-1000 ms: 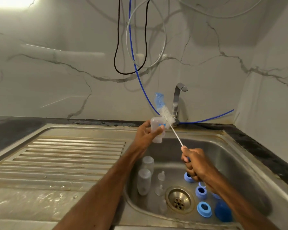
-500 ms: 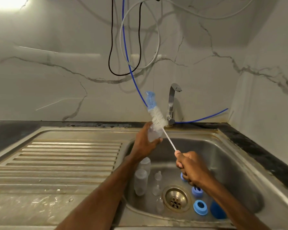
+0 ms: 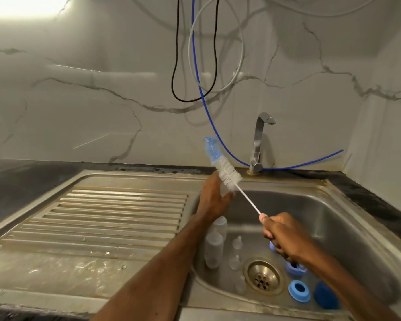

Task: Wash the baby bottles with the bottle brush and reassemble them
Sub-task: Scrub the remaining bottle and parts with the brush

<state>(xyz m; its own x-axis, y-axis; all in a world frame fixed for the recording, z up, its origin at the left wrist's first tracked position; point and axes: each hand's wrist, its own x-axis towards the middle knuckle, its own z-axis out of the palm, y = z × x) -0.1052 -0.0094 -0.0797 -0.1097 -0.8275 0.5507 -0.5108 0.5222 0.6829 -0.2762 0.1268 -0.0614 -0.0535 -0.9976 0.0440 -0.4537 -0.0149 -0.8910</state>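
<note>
Fig.: bottle brush (image 3: pixel 227 173) at bottle (image 3: pixel 225 193), over sink (image 3: pixel 333 205) back-left corner.
L hand (image 3: pixel 214 199) fingers curl round bottle (mostly hidden); R hand (image 3: pixel 281 234) fist grips brush handle.

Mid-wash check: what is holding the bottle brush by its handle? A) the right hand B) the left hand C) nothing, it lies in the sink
A: the right hand grips the handle end of the bottle brush; the left hand holds a baby bottle beside the bristles.
</note>
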